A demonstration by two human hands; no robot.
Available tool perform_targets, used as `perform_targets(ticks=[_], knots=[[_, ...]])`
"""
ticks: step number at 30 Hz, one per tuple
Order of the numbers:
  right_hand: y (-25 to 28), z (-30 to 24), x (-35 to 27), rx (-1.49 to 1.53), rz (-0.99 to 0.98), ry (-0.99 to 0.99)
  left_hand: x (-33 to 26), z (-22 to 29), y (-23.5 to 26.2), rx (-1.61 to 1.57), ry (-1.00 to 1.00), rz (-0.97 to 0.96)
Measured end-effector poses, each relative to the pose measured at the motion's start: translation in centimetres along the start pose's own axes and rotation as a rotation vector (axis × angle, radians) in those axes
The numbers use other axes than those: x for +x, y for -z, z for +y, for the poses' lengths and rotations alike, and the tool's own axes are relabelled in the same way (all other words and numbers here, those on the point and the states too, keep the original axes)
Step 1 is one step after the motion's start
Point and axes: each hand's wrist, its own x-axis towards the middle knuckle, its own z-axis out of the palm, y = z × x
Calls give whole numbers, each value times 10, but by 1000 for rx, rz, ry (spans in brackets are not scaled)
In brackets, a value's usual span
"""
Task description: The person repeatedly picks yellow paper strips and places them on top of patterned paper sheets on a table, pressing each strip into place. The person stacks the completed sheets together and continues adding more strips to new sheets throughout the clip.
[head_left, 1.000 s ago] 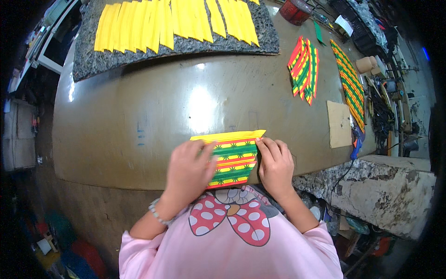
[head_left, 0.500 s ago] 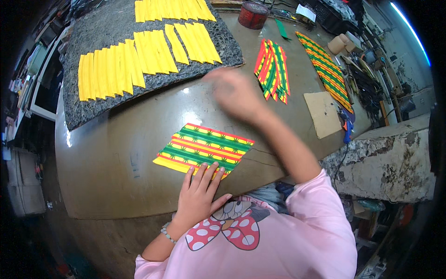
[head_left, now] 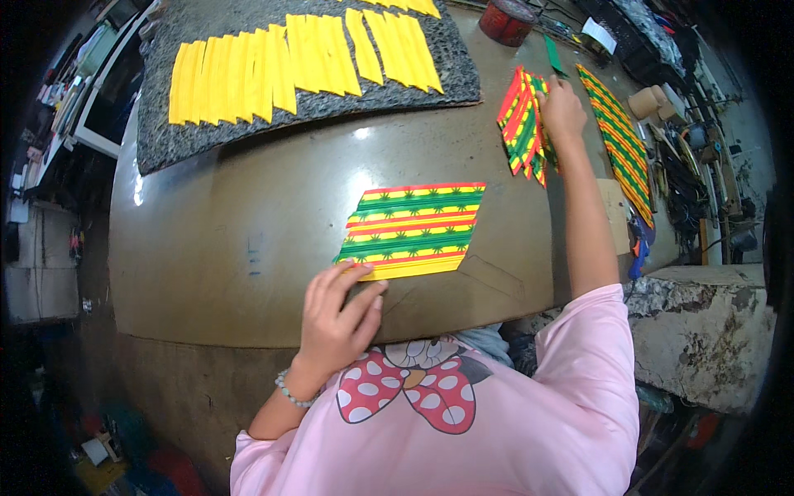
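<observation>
L hand (head_left: 337, 310) lies flat, fingers spread, pressing the near-left corner of a striped red, yellow & green paper sheet (head_left: 413, 229) w/ slanted ends, lying mid-table on the worn brown table top (head_left: 248, 215). R hand (head_left: 562, 107) is stretched far right, fingers on a fanned stack of same-striped paper pieces (head_left: 523, 124); can't tell if it grips one. Far left: plain yellow paper strips (head_left: 273, 70) in rows on a grey felt mat (head_left: 165, 140). A long striped strip (head_left: 619, 140) lies right of the stack.

A small white rectangular label (head_left: 598, 34) is lying tilted at the worktop's far right corner, just beyond a round red tin (head_left: 506, 20) that is sitting by the far edge.
</observation>
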Motion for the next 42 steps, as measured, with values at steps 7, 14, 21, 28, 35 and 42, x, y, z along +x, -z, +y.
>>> perform_targets(ticks=[7, 14, 21, 28, 35, 42], knots=[[-11, 24, 32, 210, -17, 202, -8, -6, 14, 77, 70, 89], [81, 25, -22, 1312, -133, 26, -5, -9, 27, -2, 192, 203], [180, -56, -174, 1101, -624, 467, -13, -16, 25, 33, 344, 174], [128, -143, -229, 1027, -1185, 568, -14, -21, 18, 61, 404, 75], [114, -183, -230, 881, -1153, 508, -16, -24, 22, 25, 408, 21], [113, -185, -240, 770, -1006, 552, -16, -31, 36, -171, 451, -4]])
